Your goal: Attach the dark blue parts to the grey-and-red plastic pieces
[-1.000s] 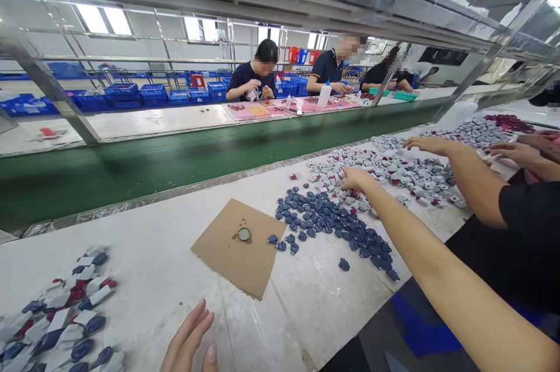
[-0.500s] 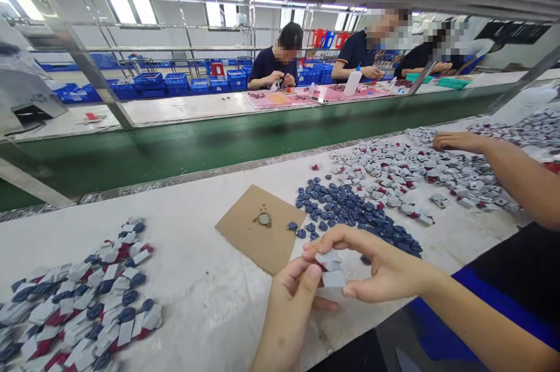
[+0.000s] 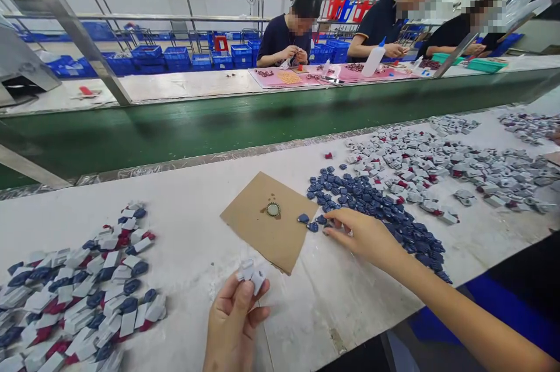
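My left hand [image 3: 238, 316], low in the middle of the head view, pinches a small light-grey plastic piece [image 3: 252, 276] between thumb and fingers. To the right, my right hand [image 3: 365, 238] reaches over the edge of a heap of small dark blue pieces [image 3: 371, 200]. Its thumb and forefinger are apart, the tips close to a few loose blue pieces; I see nothing held between them. A brown cardboard square [image 3: 245, 214] lies between the hands and the far table edge, bearing a round crimped metal cap [image 3: 273, 209] among wet spots.
At left lies a pile of grey pieces joined with blue and dark red parts [image 3: 87, 296]. A wide heap of grey and red pieces [image 3: 420, 162] spreads at right. Beyond a green strip [image 3: 210, 127], several people sit at another bench with a white bottle [image 3: 373, 61].
My hands have come apart. The left moved left and down with the grey piece; the right let go of it and moved to the blue heap. A neighbour's arm at right has drawn back.
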A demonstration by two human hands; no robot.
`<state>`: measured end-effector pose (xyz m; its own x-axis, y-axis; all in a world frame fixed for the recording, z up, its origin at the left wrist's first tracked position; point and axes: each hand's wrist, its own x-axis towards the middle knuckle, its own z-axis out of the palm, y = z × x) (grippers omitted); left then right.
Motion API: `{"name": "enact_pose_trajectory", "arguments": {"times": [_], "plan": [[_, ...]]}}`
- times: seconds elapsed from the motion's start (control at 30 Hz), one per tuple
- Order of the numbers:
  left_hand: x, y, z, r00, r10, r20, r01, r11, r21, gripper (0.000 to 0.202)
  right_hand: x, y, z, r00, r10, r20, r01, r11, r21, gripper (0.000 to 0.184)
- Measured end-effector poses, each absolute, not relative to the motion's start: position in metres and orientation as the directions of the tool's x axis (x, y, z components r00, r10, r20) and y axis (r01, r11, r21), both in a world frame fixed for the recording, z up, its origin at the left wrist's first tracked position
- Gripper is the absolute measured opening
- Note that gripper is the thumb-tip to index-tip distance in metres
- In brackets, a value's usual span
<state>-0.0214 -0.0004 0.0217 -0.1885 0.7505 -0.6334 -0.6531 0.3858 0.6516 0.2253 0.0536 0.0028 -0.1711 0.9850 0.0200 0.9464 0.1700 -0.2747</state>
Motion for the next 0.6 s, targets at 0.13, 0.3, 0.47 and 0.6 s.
{"name": "enact_pose_trajectory", "arguments": {"times": [0.13, 0.3, 0.47, 0.6], "plan": [[-0.041, 0.003, 0.014, -0.339, 0.773, -0.535, -0.571, 0.283, 0.771, 0.047, 0.221, 0.049, 0.002, -0.176, 0.984, 0.019, 0.95, 0.175, -0.259, 0.014], [-0.058, 0.006, 0.002, -0.44, 0.756, -0.484, -0.515, 0.229, 0.826, 0.042, 0.223, 0.041, 0.01, -0.218, 0.976, -0.003, 0.876, 0.194, -0.442, 0.014], [-0.057, 0.005, -0.003, -0.393, 0.766, -0.509, -0.525, 0.267, 0.808, 0.042, 0.19, 0.062, 0.029, -0.226, 0.96, 0.169, 0.785, 0.282, -0.552, 0.014], [-0.055, 0.003, -0.001, -0.361, 0.776, -0.517, -0.544, 0.275, 0.793, 0.035, 0.15, 0.1, 0.018, -0.332, 0.87, 0.364, 0.77, 0.473, -0.429, 0.019]]}}
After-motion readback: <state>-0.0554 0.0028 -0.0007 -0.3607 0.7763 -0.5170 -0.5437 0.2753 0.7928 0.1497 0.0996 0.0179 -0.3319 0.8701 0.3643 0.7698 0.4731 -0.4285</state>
